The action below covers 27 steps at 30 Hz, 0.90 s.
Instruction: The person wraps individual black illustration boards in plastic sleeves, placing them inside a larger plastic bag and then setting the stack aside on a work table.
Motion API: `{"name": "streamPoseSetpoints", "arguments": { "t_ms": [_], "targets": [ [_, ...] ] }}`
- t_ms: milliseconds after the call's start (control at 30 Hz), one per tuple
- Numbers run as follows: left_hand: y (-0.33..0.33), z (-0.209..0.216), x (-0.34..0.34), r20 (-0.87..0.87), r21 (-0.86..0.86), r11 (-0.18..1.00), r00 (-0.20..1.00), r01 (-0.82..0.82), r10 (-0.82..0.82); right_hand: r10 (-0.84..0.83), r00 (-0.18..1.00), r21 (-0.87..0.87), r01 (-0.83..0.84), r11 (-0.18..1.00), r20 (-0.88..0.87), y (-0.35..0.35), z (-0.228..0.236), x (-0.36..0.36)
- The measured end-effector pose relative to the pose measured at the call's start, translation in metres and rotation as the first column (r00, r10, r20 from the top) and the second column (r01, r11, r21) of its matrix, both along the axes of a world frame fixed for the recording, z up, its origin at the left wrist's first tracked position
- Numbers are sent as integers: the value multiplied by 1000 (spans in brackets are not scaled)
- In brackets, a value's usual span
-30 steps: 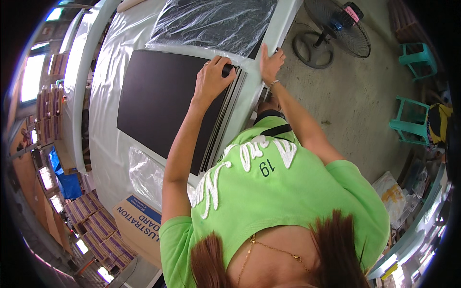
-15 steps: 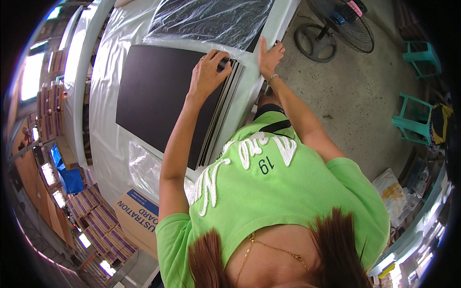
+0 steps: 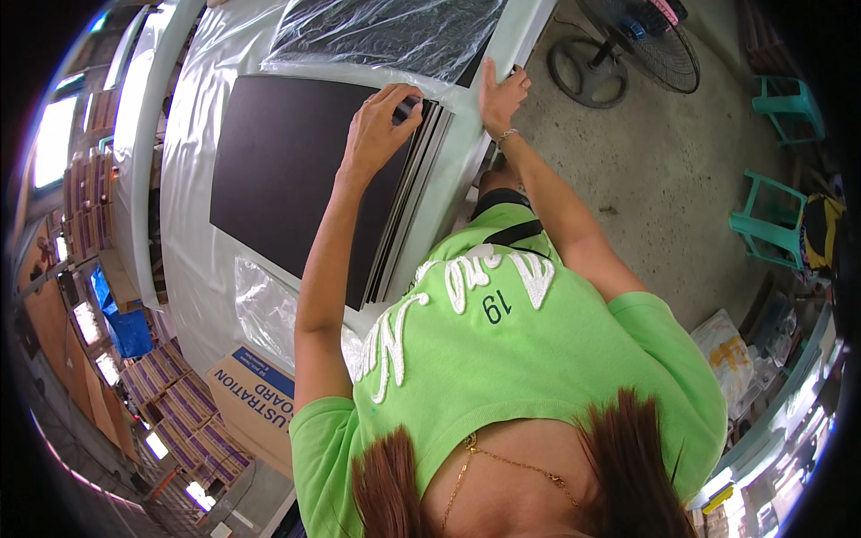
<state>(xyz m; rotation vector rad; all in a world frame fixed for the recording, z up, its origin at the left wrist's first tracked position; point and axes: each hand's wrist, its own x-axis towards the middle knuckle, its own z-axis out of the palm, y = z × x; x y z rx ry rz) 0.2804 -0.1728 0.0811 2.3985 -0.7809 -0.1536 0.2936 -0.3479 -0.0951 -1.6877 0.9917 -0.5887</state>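
A stack of large black boards (image 3: 296,170) lies on the plastic-covered table, its pale layered edges showing along the side nearest me. My left hand (image 3: 377,130) is closed at the stack's far right corner, its fingers pinching a dark curved piece that looks like the bent-up corner of the top board. At the table's right edge, my right hand (image 3: 502,94) rests with curled fingers. A small dark thing shows at those fingers, too little of it to name.
Black sheets under clear plastic (image 3: 386,36) lie beyond the stack. A cardboard box (image 3: 256,403) stands at lower left, near crumpled clear plastic (image 3: 265,305). To the right are a black floor fan (image 3: 587,72) and green stools (image 3: 771,224). Stacked cartons (image 3: 184,408) fill the left.
The table, the stack and both hands sit slightly further up and left in the view. My left hand keeps its pinch at the corner, and my right hand stays at the table edge.
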Motion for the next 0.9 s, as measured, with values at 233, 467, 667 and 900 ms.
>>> {"name": "streamPoseSetpoints", "arguments": {
  "t_ms": [233, 467, 667, 900],
  "targets": [
    [-6, 9, -2, -74, -8, 999, 996, -48, 47, -11, 1000, 16, 11, 1000, 6, -3, 0, 0],
    [-3, 1, 1, -32, 28, 999, 999, -22, 22, -12, 1000, 16, 12, 1000, 10, 0, -1, 0],
    [0, 7, 14, -46, 93, 986, 990, 136, -132, -20, 1000, 37, 20, 999, 6, -1, -2, 0],
    [-3, 22, 36, -251, 209, 950, 952, 230, -175, -18, 1000, 39, 17, 999, 16, -1, -3, 0]
  ]
}}
